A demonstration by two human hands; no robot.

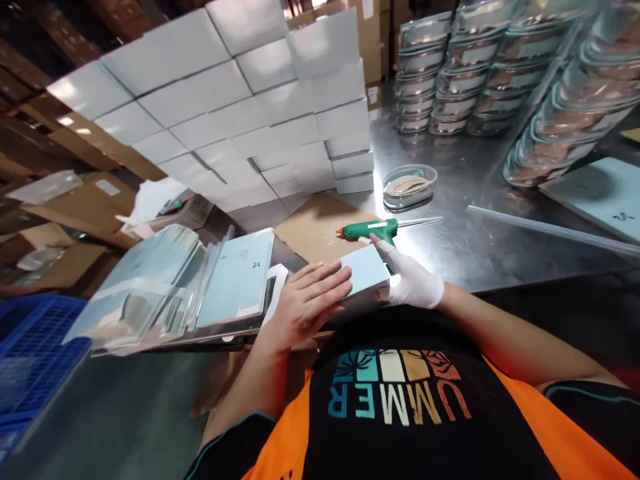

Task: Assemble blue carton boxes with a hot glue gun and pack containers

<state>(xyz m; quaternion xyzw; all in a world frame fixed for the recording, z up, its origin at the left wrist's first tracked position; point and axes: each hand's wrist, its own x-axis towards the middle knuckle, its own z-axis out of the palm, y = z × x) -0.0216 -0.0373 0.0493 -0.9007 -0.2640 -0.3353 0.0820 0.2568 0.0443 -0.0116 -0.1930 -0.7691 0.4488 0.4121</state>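
A small white box (367,269) is held at the front edge of the metal table, close to my body. My bare left hand (314,293) lies over its left end, fingers stretched side by side along the top. My right hand (414,275), in a white glove, grips the box's right end, with fingers at the far edge and near side. Just beyond the box lies a green glue gun (367,230) with an orange tip, pointing left, and a clear glue stick (420,222) out of its back. Part of its handle is hidden behind my right hand.
Stacked white boxes (280,100) form a wall behind. A brown cardboard sheet (315,227) lies under the gun's tip. One clear oval container (410,187) stands near several stacked ones (465,80). Light-blue boards (235,277) lie left; a clear strip (550,230) lies right.
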